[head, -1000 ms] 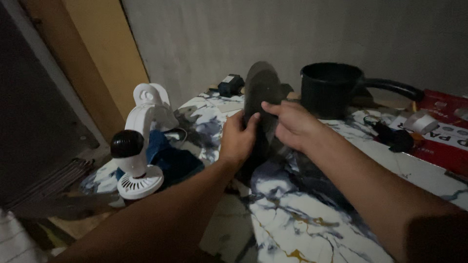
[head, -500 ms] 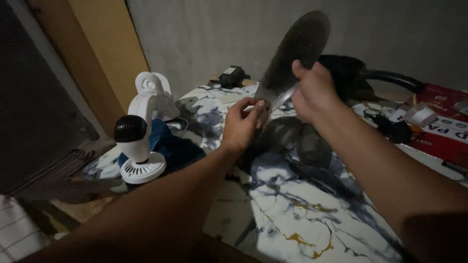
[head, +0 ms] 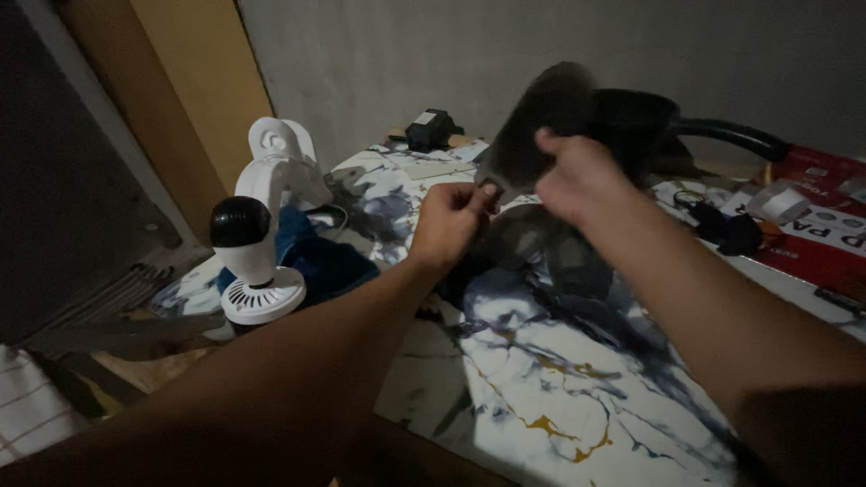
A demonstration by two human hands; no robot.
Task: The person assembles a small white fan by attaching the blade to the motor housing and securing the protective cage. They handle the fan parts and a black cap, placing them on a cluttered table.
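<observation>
1. Dim room; white table top with dark blue marble veining and gold streaks [head: 541,397], glossy, set against plain grey wall [head: 433,63].
2. Left of hands: white plastic fan body with black round motor cap and vented disc base [head: 257,261], upright, standing at table's left edge; crumpled blue cloth [head: 320,266] just behind the base.
3. Behind hands: black cooking pot with long curved handle [head: 663,122], partly hidden by the raised blade and right hand.
4. Far back by wall: small black boxy adapter [head: 430,129].
5. Right side: red flat carton [head: 825,239], white tape roll [head: 783,203], black cable bundle [head: 735,234], all well apart from hands.
6. Held thing: dark grey translucent plastic fan blade set [head: 541,108], one rounded blade tilted up above the table, lower blades [head: 550,252] hanging near the table surface; blurred, smooth matte look.
7. Right hand [head: 577,180]: fingers closed around raised blade near its root.
8. Left hand [head: 446,225]: thumb and fingertips pinched on blade's lower edge, just beside right hand.
</observation>
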